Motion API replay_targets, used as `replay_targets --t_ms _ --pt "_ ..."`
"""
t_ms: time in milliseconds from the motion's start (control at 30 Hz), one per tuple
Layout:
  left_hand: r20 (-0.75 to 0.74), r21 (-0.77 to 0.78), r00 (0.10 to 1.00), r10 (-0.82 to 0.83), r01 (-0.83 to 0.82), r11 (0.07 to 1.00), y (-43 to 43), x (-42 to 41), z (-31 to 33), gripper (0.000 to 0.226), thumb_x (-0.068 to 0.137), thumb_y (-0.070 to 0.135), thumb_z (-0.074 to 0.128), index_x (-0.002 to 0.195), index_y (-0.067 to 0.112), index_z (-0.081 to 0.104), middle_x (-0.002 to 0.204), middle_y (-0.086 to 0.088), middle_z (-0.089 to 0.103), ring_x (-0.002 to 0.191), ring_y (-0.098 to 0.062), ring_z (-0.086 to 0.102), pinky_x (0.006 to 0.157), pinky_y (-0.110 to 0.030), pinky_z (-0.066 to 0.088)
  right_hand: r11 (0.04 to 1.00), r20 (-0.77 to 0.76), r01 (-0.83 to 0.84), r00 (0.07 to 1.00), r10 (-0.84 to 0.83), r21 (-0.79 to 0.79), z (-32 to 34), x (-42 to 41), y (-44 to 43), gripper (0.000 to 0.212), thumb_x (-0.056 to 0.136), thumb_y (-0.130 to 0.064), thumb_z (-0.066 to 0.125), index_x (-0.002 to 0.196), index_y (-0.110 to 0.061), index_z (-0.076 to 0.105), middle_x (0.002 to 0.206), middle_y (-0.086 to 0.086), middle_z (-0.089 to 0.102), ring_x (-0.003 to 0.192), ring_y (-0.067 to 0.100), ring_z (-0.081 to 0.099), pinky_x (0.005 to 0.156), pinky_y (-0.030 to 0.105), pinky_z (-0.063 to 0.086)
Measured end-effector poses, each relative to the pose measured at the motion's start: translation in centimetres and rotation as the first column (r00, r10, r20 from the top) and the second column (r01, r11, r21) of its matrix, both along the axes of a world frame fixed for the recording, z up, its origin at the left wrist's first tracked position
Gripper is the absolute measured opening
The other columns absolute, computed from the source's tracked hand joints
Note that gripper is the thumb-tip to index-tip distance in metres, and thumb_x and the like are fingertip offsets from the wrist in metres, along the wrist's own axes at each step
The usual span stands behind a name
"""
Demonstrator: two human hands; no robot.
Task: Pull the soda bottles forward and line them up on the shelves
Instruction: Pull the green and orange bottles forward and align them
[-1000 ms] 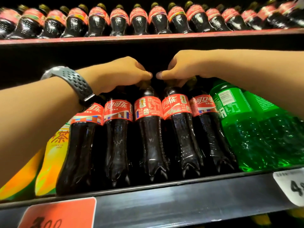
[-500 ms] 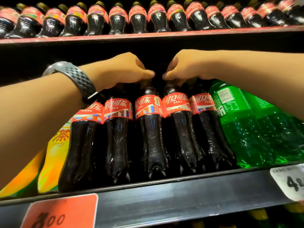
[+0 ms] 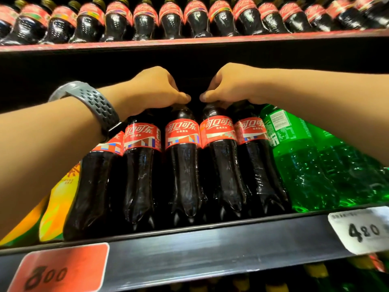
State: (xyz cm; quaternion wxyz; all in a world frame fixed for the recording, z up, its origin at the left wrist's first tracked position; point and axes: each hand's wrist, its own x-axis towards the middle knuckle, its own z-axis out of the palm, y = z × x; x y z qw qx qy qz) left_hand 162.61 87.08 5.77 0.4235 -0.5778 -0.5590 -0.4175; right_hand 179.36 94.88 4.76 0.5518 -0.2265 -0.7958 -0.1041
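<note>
Mid-frame, we gripped colas by the tops with our left hand and right hand, and they looked almost lined up at the shelf edge.

Shop indicated, drinks aisle. Tiered shelves stocked with rows of identical cola bottles, green soda bottles set beside. Handwritten red price tag and white price tag fixed on shelf-edge rail.

Five dark cola bottles with red labels stand side by side at the shelf's front edge.
</note>
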Motion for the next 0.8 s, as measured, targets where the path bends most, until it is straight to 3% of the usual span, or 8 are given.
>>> replay_targets --t_ms 133,267,367,533,667,800 --pt "-0.014 -0.016 0.998 0.054 -0.055 0.998 -0.2 1.0 0.0 0.029 0.074 0.045 0.075 0.084 0.018 0.072 0.084 0.0 0.069 0.078 -0.016 0.061 0.061 -0.026 0.043 0.999 -0.044 0.029 0.999 -0.028 0.019 0.4 1.0 0.2 0.033 0.086 -0.046 0.063 0.097 -0.015 0.068 0.071 -0.003 0.068 0.067 0.012 0.07 0.055 0.02 0.044" --pt "-0.092 0.0 0.996 0.004 -0.004 1.0 0.0 3.3 -0.1 0.025 0.079 0.042 0.069 0.094 0.022 0.07 0.091 0.002 0.07 0.086 -0.016 0.063 0.074 -0.03 0.049 0.955 -0.169 0.23 0.965 -0.2 0.185 1.1 3.6 0.9 0.027 0.084 -0.04 0.063 0.098 -0.018 0.071 0.097 0.003 0.069 0.093 0.02 0.062 0.071 0.023 0.042" --pt "-0.146 -0.001 0.989 -0.035 0.035 0.999 1.1 5.8 -0.4 0.027 0.081 0.045 0.065 0.096 0.023 0.07 0.093 0.003 0.07 0.087 -0.016 0.063 0.073 -0.027 0.047 0.904 -0.165 0.364 0.928 -0.333 0.226 1.2 5.8 1.6 0.03 0.081 -0.039 0.062 0.101 -0.018 0.071 0.108 0.01 0.068 0.102 0.031 0.06 0.082 0.03 0.048" --pt "-0.198 -0.043 0.98 -0.028 0.02 0.999 3.5 9.5 -0.5 0.033 0.085 0.047 0.061 0.103 0.021 0.07 0.101 0.0 0.07 0.095 -0.018 0.063 0.085 -0.031 0.05 0.837 -0.069 0.518 0.855 -0.514 0.179 0.5 8.6 2.7 0.044 0.08 -0.049 0.063 0.105 -0.014 0.068 0.11 0.014 0.066 0.103 0.035 0.059 0.082 0.035 0.049" --pt "-0.216 -0.086 0.976 -0.008 -0.011 0.996 5.2 11.5 -0.6 0.039 0.089 0.046 0.057 0.108 0.015 0.07 0.105 -0.005 0.07 0.097 -0.022 0.062 0.086 -0.032 0.05 0.865 0.023 0.479 0.873 -0.487 0.148 0.0 9.4 3.0 0.039 0.081 -0.044 0.066 0.106 -0.014 0.07 0.107 0.01 0.069 0.102 0.029 0.061 0.084 0.032 0.05" --pt "-0.242 -0.128 0.97 0.016 -0.048 0.991 6.3 12.1 -0.6 0.033 0.083 0.042 0.066 0.103 0.016 0.072 0.099 -0.004 0.071 0.094 -0.022 0.064 0.082 -0.03 0.05 0.89 -0.012 0.437 0.898 -0.439 0.126 -0.1 9.7 3.5 0.037 0.079 -0.04 0.069 0.104 -0.014 0.071 0.104 0.009 0.069 0.099 0.027 0.062 0.08 0.031 0.05"
